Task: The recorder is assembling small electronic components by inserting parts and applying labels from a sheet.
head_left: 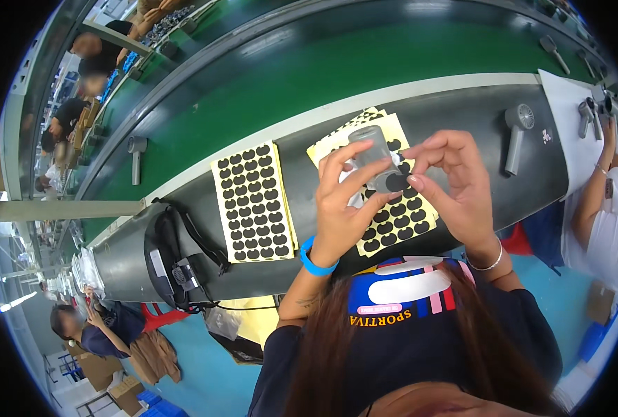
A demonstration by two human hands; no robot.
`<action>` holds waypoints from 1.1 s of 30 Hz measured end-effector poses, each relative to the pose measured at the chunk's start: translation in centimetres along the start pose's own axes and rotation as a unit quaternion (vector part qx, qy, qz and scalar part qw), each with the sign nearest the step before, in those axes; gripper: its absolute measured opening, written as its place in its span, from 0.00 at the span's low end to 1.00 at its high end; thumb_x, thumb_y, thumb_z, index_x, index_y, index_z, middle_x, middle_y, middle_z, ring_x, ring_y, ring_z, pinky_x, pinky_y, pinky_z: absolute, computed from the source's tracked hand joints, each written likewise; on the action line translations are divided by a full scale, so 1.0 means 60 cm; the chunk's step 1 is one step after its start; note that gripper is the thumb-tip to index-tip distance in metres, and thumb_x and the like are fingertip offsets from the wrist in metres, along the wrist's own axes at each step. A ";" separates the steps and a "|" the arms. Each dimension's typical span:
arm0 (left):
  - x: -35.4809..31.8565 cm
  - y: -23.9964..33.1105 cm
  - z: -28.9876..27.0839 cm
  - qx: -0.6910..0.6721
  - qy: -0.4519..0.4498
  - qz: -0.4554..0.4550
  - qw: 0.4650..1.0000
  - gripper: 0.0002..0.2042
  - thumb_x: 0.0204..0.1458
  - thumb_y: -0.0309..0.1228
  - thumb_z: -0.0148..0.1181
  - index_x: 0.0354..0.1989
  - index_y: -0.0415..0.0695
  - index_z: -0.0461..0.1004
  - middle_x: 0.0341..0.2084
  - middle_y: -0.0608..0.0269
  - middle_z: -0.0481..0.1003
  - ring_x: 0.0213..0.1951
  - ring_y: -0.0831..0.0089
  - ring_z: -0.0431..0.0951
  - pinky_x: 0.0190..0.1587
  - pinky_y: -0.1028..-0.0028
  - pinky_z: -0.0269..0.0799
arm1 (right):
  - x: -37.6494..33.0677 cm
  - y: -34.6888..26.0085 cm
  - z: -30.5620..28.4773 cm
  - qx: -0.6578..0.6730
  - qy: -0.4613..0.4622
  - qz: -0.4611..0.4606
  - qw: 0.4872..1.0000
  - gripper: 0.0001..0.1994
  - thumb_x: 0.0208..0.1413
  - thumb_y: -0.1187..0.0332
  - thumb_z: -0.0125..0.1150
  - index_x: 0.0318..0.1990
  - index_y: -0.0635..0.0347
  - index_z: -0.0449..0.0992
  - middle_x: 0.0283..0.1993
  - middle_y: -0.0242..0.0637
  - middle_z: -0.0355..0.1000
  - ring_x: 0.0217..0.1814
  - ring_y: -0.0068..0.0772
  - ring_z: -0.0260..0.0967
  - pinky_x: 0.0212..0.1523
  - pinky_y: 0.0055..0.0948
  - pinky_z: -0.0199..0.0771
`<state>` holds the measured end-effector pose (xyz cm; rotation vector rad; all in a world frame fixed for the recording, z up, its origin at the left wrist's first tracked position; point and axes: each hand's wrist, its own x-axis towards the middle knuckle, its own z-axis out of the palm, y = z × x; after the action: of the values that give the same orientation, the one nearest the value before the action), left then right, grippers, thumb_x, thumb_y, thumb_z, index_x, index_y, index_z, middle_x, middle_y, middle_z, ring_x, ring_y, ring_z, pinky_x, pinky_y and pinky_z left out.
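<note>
My left hand is wrapped around a grey plastic part with a rounded end, held above sticker sheets. A dark round sticker shows at the part's near end. Right beside it is my right hand, fingers bent; the thumb tip meets the sticker's edge and a gap shows between thumb and index finger. Under both hands lie yellow-backed sheets of black stickers, fanned unevenly. A neater stack of sticker sheets lies to their left.
A grey handheld fan lies on the dark bench to the right. At the left are a black strapped bag and a small device. Beyond runs a green conveyor belt bearing another fan. A co-worker's arm reaches in at the right.
</note>
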<state>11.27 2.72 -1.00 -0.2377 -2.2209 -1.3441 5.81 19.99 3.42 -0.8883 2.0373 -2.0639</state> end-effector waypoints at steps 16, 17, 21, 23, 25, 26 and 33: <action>-0.003 0.012 0.008 -0.254 -0.054 -0.150 0.954 0.23 0.43 0.15 0.64 0.51 0.38 0.73 0.51 0.53 0.71 0.35 0.77 0.77 0.41 0.76 0.78 | -0.008 -0.001 0.000 -0.001 0.028 0.047 0.998 0.16 0.51 0.83 0.59 0.44 0.67 0.61 0.32 0.38 0.73 0.45 0.29 0.75 0.42 0.22 0.76; -0.003 0.012 0.007 -0.273 -0.060 -0.154 0.948 0.23 0.43 0.15 0.64 0.52 0.37 0.72 0.53 0.53 0.69 0.36 0.77 0.76 0.42 0.75 0.78 | -0.007 -0.001 -0.001 -0.004 0.028 0.048 0.998 0.16 0.50 0.83 0.60 0.44 0.67 0.61 0.32 0.38 0.73 0.44 0.29 0.75 0.41 0.22 0.76; 0.000 0.011 0.004 -0.305 -0.079 -0.160 0.935 0.24 0.45 0.15 0.63 0.54 0.36 0.70 0.55 0.52 0.66 0.39 0.77 0.75 0.44 0.74 0.78 | -0.005 -0.001 -0.004 -0.021 0.024 0.044 0.999 0.16 0.50 0.83 0.60 0.43 0.67 0.61 0.32 0.39 0.73 0.44 0.29 0.75 0.40 0.22 0.76; 0.001 0.011 0.004 -0.313 -0.080 -0.162 0.932 0.24 0.45 0.15 0.62 0.54 0.36 0.70 0.55 0.52 0.66 0.39 0.77 0.75 0.44 0.75 0.78 | -0.004 0.000 -0.004 -0.022 0.025 0.042 0.999 0.15 0.50 0.83 0.60 0.43 0.67 0.61 0.32 0.39 0.73 0.44 0.29 0.75 0.40 0.22 0.77; 0.001 0.010 0.004 -0.321 -0.081 -0.164 0.929 0.23 0.45 0.15 0.62 0.54 0.36 0.70 0.54 0.52 0.66 0.38 0.77 0.75 0.44 0.75 0.78 | -0.004 0.002 -0.004 -0.023 0.026 0.040 0.999 0.15 0.50 0.83 0.60 0.42 0.67 0.61 0.32 0.39 0.73 0.44 0.29 0.75 0.40 0.22 0.77; 0.001 0.009 0.004 -0.321 -0.081 -0.164 0.929 0.23 0.46 0.15 0.62 0.54 0.36 0.70 0.54 0.52 0.66 0.39 0.77 0.75 0.44 0.75 0.77 | -0.004 0.003 -0.003 -0.023 0.027 0.037 0.999 0.15 0.50 0.83 0.60 0.42 0.67 0.61 0.32 0.40 0.73 0.44 0.30 0.75 0.40 0.23 0.77; 0.000 0.007 0.002 -0.310 -0.089 -0.167 0.932 0.21 0.48 0.17 0.61 0.54 0.35 0.70 0.54 0.53 0.67 0.39 0.77 0.75 0.44 0.77 0.76 | -0.004 0.002 -0.003 -0.029 0.031 0.035 0.998 0.15 0.50 0.83 0.60 0.42 0.66 0.61 0.32 0.40 0.73 0.44 0.30 0.75 0.39 0.23 0.78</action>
<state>11.40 3.05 -0.77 -0.2141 -1.9632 -2.2804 5.91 20.26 3.22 -0.7600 2.1374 -2.0299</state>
